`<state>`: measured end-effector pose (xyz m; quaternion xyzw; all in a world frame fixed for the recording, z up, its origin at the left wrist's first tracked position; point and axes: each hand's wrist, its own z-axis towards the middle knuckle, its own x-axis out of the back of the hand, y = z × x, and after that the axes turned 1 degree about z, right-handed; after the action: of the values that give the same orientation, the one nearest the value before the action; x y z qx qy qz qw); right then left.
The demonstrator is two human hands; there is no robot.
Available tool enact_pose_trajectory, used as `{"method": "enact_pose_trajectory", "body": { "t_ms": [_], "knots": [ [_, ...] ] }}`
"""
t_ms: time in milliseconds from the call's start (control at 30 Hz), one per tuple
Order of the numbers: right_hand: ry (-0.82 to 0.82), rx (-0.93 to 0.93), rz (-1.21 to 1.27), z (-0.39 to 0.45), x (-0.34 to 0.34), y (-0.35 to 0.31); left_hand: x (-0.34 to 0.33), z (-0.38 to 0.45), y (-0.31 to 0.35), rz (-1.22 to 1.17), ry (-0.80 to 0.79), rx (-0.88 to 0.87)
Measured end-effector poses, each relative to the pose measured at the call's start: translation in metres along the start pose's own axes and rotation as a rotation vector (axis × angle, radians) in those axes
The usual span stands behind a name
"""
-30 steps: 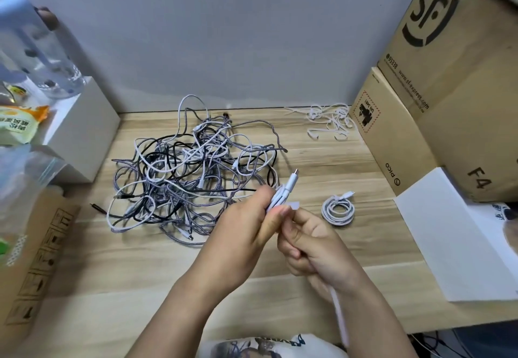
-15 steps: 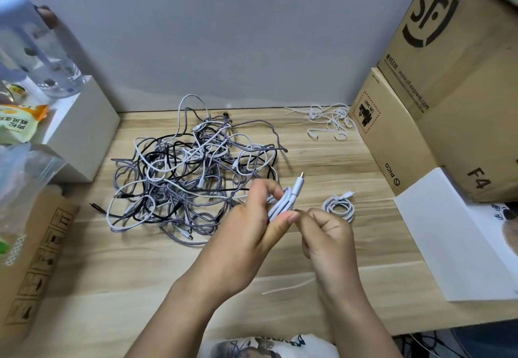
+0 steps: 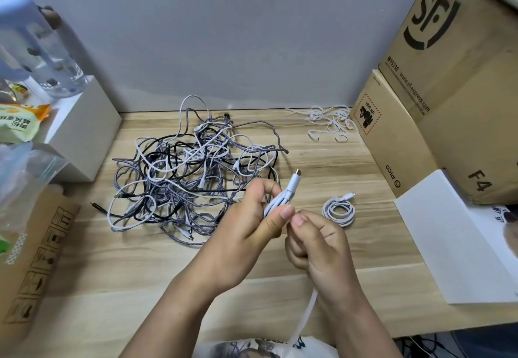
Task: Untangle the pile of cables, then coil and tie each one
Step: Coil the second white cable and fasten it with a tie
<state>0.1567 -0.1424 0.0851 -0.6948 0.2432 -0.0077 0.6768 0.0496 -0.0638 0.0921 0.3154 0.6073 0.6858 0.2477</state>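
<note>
Head view. The left hand (image 3: 246,226) pinches a folded white cable bundle (image 3: 281,198) between thumb and fingers, its plug (image 3: 297,174) pointing up and away. The right hand (image 3: 316,242), fingers curled, meets the bundle's lower end with thumb and forefinger and holds a flat white tie strip (image 3: 307,313) that trails down toward the table edge. One tied white coil (image 3: 338,212) lies just right of the hands on the wooden table (image 3: 112,268); the tangled cable pile (image 3: 193,178) sits behind the left hand, and the spare ties (image 3: 330,122) rest near the cardboard box (image 3: 392,139). The step appears to be binding the bundle. To do it well, keep the left pinch firm so the loops stay stacked, wrap the strip snugly at mid-bundle, and leave the plug free.
</note>
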Motion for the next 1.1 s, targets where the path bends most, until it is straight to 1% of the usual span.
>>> {"method": "enact_pose_trajectory", "body": {
  "t_ms": [100,167,267,333,400,467,533,600,667,700,767,800,867,967,1033,1100],
  "knots": [
    [-0.074,0.058,-0.042,-0.003,-0.003,-0.001,0.002,0.0,0.0,-0.065,-0.015,0.021],
    [-0.094,0.074,-0.053,-0.003,-0.004,-0.001,0.0,-0.001,0.0,-0.12,-0.048,0.033],
    [-0.112,0.049,-0.045,-0.001,-0.002,-0.003,-0.001,-0.002,0.0,-0.181,-0.086,0.011],
    [-0.153,0.029,-0.05,0.0,0.0,-0.004,0.0,-0.001,0.0,-0.174,-0.088,0.009],
    [-0.164,-0.006,-0.074,0.001,0.003,-0.004,-0.001,-0.001,-0.001,-0.1,-0.049,0.006],
    [-0.149,-0.039,-0.137,0.001,0.007,-0.003,-0.001,0.0,-0.005,0.035,0.027,0.004],
    [-0.125,-0.034,-0.205,0.0,0.007,0.0,0.0,0.001,-0.008,0.175,0.116,-0.003],
    [-0.098,-0.021,-0.228,-0.002,0.006,0.001,0.002,0.002,-0.01,0.223,0.174,-0.002],
    [-0.089,0.053,-0.27,-0.005,0.005,-0.001,0.002,0.003,-0.011,0.246,0.216,-0.003],
    [-0.095,0.123,-0.321,-0.006,0.004,-0.004,0.002,0.003,-0.01,0.24,0.227,0.0],
    [-0.129,0.259,-0.447,-0.007,0.002,-0.008,0.002,0.002,-0.01,0.177,0.22,0.021],
    [-0.133,0.298,-0.488,-0.007,0.002,-0.01,0.002,0.002,-0.011,0.134,0.209,0.034],
    [-0.137,0.376,-0.503,-0.007,-0.001,-0.013,0.002,0.001,-0.01,0.051,0.184,0.055],
    [-0.157,0.489,-0.451,-0.009,-0.007,-0.013,-0.001,0.004,-0.007,0.041,0.172,0.045],
    [-0.169,0.493,-0.35,-0.012,-0.01,-0.015,-0.003,0.006,-0.007,0.02,0.172,0.046],
    [-0.182,0.459,-0.227,-0.017,-0.014,-0.019,-0.003,0.006,-0.01,0.075,0.184,0.056]
  ]
}}
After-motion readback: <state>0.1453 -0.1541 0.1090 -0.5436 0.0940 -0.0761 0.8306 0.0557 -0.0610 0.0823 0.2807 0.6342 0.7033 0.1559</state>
